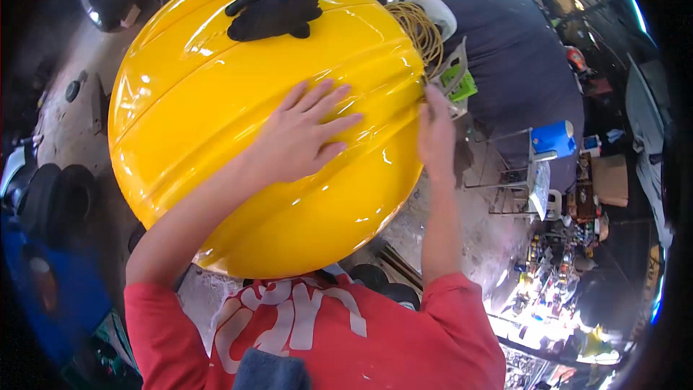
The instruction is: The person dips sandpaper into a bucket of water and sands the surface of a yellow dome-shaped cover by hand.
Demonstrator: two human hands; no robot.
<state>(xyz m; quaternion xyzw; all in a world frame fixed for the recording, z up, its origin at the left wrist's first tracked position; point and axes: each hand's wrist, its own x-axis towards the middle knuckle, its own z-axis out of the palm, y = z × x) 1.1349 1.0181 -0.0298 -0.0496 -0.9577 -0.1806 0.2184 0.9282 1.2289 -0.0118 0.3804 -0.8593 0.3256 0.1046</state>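
I see glossy yellow panel point(238, 115) in front of red shirt point(346, 347). Left hand point(299, 133) spread flat on panel, grasping nothing. Right hand point(437, 130) at panel's right edge, blurred; can't tell if gripping. Black cloth item point(276, 11) on far part. Coiled cord point(420, 32) beyond edge. Blue container point(553, 139) at right, contents unclear. Shirt's white lettering point(292, 318) only partly visible.

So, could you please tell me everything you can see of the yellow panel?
The yellow panel is large, rounded and glossy, perhaps painted metal or plastic, with long ridges and creases running diagonally across it. It lies glossy side up. A crumpled black cloth item, perhaps gloves, lies on its far part. The left hand rests on it, fingers spread; the right hand, blurred, is at its right edge.
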